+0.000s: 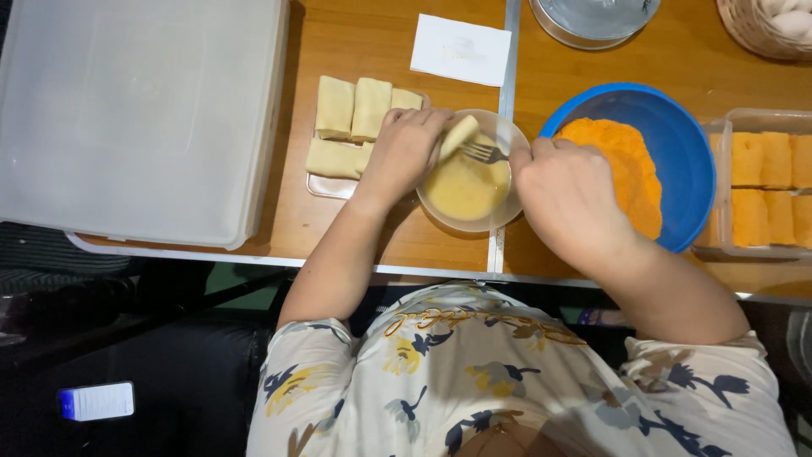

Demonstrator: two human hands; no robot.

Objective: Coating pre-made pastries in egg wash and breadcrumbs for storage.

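left hand clamped on roll over egg bowl | right hand closed on fork | five plain rolls left on table | six coated rolls in tray, right of crumb bowl

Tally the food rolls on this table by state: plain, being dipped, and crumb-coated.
Plain rolls on the tray: 5
Roll being dipped into the egg bowl by the left hand: 1
Crumb-coated rolls in the clear container: 6 visible, some cut off by the frame edge
Total: 12
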